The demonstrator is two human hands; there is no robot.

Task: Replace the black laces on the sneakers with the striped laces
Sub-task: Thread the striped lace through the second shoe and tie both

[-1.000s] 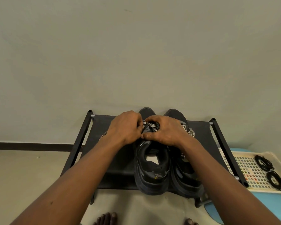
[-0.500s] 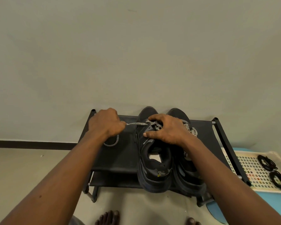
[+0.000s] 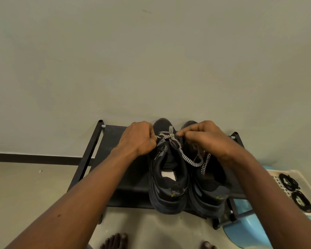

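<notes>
1. We judge the striped lace (image 3: 186,157) is being knotted over the sneakers (image 3: 169,194), at lower centre of the frame. Next we would pull both ends evenly.
2. Our left hand (image 3: 137,139) and right hand (image 3: 206,139) each pinch the lace, fingers curled tight.
3. The lace is woven, with a zigzag pattern. The sneakers are matte with chunky soles. The black laces (image 3: 289,182) lie coiled at lower right.

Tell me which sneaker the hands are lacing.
The sneaker on the left: left hand and right hand pinch the striped lace stretched across its top. The other sneaker only has lace draped over it.
</notes>
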